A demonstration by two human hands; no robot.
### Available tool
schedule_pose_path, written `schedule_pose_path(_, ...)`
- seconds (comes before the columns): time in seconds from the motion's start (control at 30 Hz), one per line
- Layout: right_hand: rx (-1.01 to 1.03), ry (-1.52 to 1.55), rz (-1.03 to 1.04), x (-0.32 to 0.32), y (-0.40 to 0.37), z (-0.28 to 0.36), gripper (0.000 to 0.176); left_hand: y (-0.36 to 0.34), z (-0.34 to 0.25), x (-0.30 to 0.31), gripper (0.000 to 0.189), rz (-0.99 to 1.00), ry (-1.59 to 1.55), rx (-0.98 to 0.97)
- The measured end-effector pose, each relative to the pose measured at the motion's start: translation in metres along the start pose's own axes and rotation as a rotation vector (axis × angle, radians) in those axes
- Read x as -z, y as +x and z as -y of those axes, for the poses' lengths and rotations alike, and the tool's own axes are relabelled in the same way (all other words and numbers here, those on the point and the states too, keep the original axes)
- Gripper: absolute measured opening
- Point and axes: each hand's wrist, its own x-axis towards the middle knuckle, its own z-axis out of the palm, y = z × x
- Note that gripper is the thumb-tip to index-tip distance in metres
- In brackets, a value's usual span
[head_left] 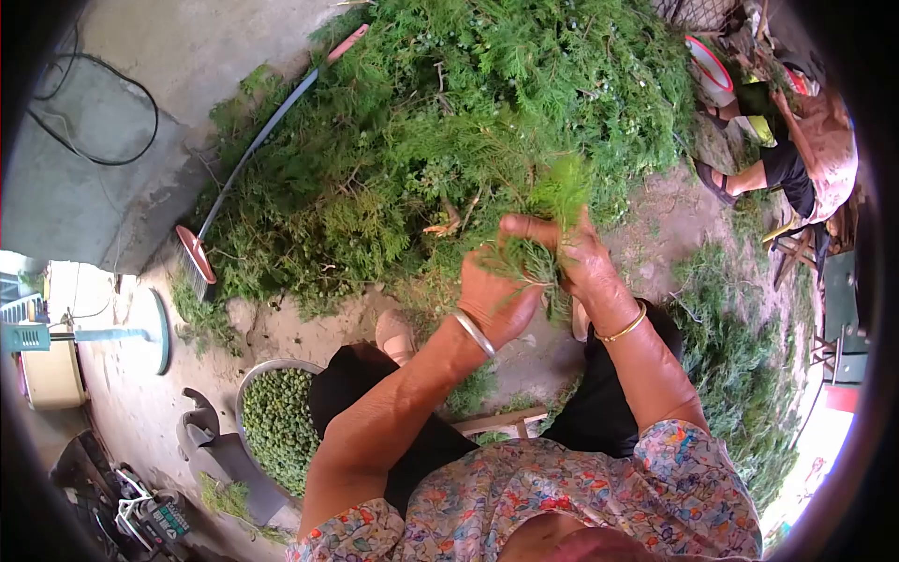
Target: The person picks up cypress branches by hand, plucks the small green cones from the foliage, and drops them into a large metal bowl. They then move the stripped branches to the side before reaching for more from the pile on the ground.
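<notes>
Both of my hands are close together in the middle of the view, above the ground at the near edge of a big heap of green branches [375, 159]. My left hand [499, 295], with a silver bangle at its wrist, is closed around a feathery green sprig [532, 262]. Beside it, my right hand [582, 258], with a gold bangle, also grips the greenery, and bright green tips [562, 187] stick out beyond its fingers. Some fingertips are hidden by the leaves. A round metal bowl [245, 393] of small green berries [281, 421] stands by my left leg.
A broom [195, 258] leans on the heap at the left. A fan base [154, 330] stands at far left. Another person [824, 155] sits at the upper right near a red-rimmed basin [709, 66]. More cut greenery [716, 356] lies at the right.
</notes>
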Motion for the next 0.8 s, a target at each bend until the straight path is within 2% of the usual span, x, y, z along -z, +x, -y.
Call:
schedule_pose_path(0.03, -0.096, 0.07, -0.031, 0.0, -0.002, 0.002, 0.038, -0.003, -0.001, -0.002, 0.008, 0.002, -0.003, 0.001)
schedule_pose_path(0.07, -0.096, 0.07, -0.035, 0.002, -0.001, 0.001, 0.038, -0.004, -0.001, -0.003, 0.007, 0.074, 0.016, -0.064)
schedule_pose_path(0.13, -0.187, -0.028, -0.227, 0.01, 0.005, -0.003, 0.018, -0.003, -0.002, -0.004, 0.006, 0.145, 0.032, -0.132)
schedule_pose_path(0.23, -0.152, -0.052, -0.183, 0.033, 0.021, -0.007, 0.024, 0.008, -0.007, 0.003, 0.015, 0.008, -0.111, -0.074)
schedule_pose_path(0.27, -0.077, -0.14, -0.188, 0.035, 0.023, -0.006, 0.037, 0.012, -0.008, 0.007, 0.015, 0.006, -0.111, -0.077)
schedule_pose_path(0.3, -0.074, -0.141, -0.188, 0.039, 0.026, -0.006, 0.037, 0.017, -0.009, 0.013, 0.013, 0.011, -0.362, 0.157)
schedule_pose_path(0.33, -0.234, 0.075, -0.166, 0.046, 0.029, -0.007, 0.042, 0.021, -0.009, 0.019, 0.011, 0.017, -0.612, 0.393)
schedule_pose_path(0.37, -0.394, 0.294, -0.143, 0.05, 0.03, -0.007, 0.049, 0.025, -0.007, 0.028, 0.011, 0.018, -0.614, 0.393)
schedule_pose_path(0.4, -0.415, 0.555, 0.027, 0.05, 0.029, -0.004, 0.047, 0.028, -0.003, 0.039, 0.011, -0.016, -0.943, 0.607)
schedule_pose_path(0.43, -0.416, 0.555, 0.026, 0.049, 0.027, -0.004, 0.047, 0.029, 0.002, 0.047, 0.01, -0.053, -1.27, 0.821)
schedule_pose_path(0.47, -0.382, 0.7, 0.145, 0.047, 0.024, -0.005, 0.044, 0.031, 0.006, 0.05, 0.01, -0.052, -1.27, 0.822)
schedule_pose_path(0.5, -0.344, 0.843, 0.266, 0.046, 0.022, -0.006, 0.042, 0.032, 0.011, 0.053, 0.01, -0.152, -1.394, 0.886)
schedule_pose_path(0.53, -0.344, 0.842, 0.266, 0.045, 0.02, -0.007, 0.042, 0.034, 0.014, 0.054, 0.01, -0.256, -1.517, 0.947)
schedule_pose_path(0.7, -0.456, 0.945, 0.459, 0.037, 0.014, -0.019, 0.034, 0.045, 0.009, 0.06, 0.007, -0.367, -1.322, 0.829)
schedule_pose_path(0.8, -0.479, 0.996, 0.567, 0.025, 0.006, -0.023, 0.031, 0.041, 0.017, 0.049, 0.013, -0.429, -1.134, 0.716)
